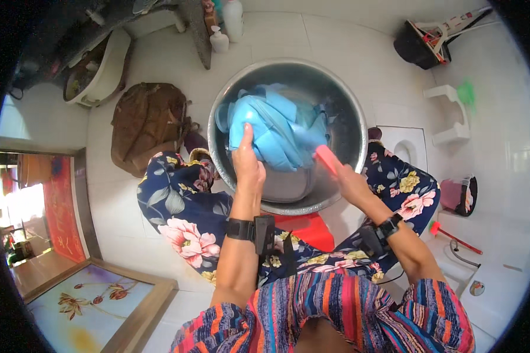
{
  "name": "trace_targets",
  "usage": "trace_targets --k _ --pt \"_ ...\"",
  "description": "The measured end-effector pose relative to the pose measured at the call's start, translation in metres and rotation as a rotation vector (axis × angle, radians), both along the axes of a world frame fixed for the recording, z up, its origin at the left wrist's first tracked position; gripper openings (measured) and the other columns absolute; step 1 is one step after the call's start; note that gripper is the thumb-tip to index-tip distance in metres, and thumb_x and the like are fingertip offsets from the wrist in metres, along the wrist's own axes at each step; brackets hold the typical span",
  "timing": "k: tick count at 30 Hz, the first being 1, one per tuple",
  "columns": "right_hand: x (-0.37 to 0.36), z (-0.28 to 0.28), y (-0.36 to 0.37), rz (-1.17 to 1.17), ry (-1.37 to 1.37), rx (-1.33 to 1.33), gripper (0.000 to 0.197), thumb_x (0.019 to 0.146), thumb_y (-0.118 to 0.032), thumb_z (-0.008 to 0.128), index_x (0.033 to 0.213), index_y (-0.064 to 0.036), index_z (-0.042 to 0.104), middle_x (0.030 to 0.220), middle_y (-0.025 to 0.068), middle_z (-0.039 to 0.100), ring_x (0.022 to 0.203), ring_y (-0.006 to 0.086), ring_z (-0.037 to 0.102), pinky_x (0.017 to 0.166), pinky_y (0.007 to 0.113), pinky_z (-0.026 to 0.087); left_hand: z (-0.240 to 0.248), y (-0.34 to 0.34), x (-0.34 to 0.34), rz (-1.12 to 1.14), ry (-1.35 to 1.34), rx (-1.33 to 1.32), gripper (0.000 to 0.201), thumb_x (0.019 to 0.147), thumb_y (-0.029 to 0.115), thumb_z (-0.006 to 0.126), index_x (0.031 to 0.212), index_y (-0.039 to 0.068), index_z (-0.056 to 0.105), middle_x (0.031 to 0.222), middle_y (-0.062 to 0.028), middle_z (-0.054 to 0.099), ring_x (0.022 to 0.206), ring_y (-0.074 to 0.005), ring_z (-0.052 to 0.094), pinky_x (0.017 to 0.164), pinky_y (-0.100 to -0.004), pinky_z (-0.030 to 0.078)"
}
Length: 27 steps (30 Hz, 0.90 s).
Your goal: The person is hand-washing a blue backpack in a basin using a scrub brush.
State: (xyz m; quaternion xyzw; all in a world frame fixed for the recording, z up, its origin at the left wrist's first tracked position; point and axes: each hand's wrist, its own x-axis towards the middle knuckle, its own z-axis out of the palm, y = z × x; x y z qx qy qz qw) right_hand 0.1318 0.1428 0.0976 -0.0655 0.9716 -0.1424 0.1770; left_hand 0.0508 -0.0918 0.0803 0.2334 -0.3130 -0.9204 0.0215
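A light-blue fabric bag (268, 132) lies bunched and wet in a round metal basin (350, 106) between my knees. My left hand (247, 162) grips its near left side, thumb on top and the other fingers mostly hidden behind the fabric. In my right hand (352, 183) is a scrubbing brush (327, 160) by its pink handle. The brush's blue bristle end is smeared by motion against the right side of the bag. Greyish water shows around the fabric.
A brown backpack (147, 126) sits on the tiles left of the basin. Bottles (219, 41) stand beyond it, and a red plastic piece (309, 231) lies below it. To the right are a squat toilet (407, 150), a white wall shelf (450, 117) and a dustpan (421, 47).
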Motion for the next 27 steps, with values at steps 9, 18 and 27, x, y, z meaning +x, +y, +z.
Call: trace_targets --k 9,18,27 --pt "-0.099 0.070 -0.132 0.174 0.215 -0.060 0.045 0.086 -0.033 0.047 0.124 -0.0099 0.040 0.090 0.0193 0.059 0.081 0.0378 0.057 0.067 0.044 0.047 -0.012 0.005 0.021 0.007 -0.079 -0.044 0.038 0.086 0.018 0.055 0.117 -0.003 0.048 0.115 -0.0084 0.053 0.102 -0.0181 0.051 0.087 -0.0305 0.041" --pt "-0.065 -0.037 0.007 -0.124 0.006 -0.001 0.053 0.089 -0.038 0.037 0.136 -0.0202 0.020 0.083 0.0227 0.061 0.076 0.0390 0.060 0.062 0.048 0.046 -0.042 -0.011 0.023 0.003 -0.190 0.062 0.050 0.082 0.028 0.059 0.115 -0.007 0.047 0.110 -0.0122 0.054 0.099 -0.0228 0.053 0.085 -0.0339 0.043" --pt "-0.112 -0.080 -0.053 -0.023 -0.087 -0.227 0.050 0.088 -0.047 0.035 0.120 -0.0094 0.045 0.082 0.0200 0.063 0.073 0.0349 0.062 0.063 0.044 0.048 -0.056 -0.004 0.044 -0.034 -0.367 0.068 0.052 0.085 0.031 0.055 0.121 -0.003 0.043 0.118 -0.0123 0.049 0.105 -0.0253 0.050 0.089 -0.0377 0.042"
